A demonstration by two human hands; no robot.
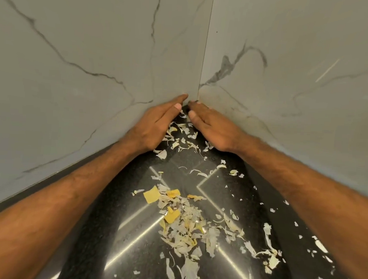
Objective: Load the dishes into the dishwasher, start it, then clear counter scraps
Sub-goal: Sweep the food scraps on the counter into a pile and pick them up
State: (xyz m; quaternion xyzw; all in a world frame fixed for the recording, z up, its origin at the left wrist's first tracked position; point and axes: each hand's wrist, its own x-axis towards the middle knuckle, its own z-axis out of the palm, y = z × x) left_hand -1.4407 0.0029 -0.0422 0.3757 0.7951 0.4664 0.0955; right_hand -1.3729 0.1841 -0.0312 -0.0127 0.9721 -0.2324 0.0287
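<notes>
Where veined marble walls (98,47) meet, left hand (156,124) and right hand (211,128) lie flat, grip released, flanking papery scraps (186,230) on speckled black counter (129,243).

Colours, corner of surface
Surface (112,238): black, finely speckled, glossy with bright streaks. Walls (88,36): pale grey-white, dark grey marble veining. Scraps (186,228): off-white and cream peelings, a few yellow pieces.

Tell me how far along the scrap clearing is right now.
Early. Nothing is cleared yet, and no dishwasher is in view, so that part can't be judged. In hand: the left hand and right hand reach into the wall corner, cupped around small peels. Left: the big scrap pile and stray bits across the black counter.
</notes>
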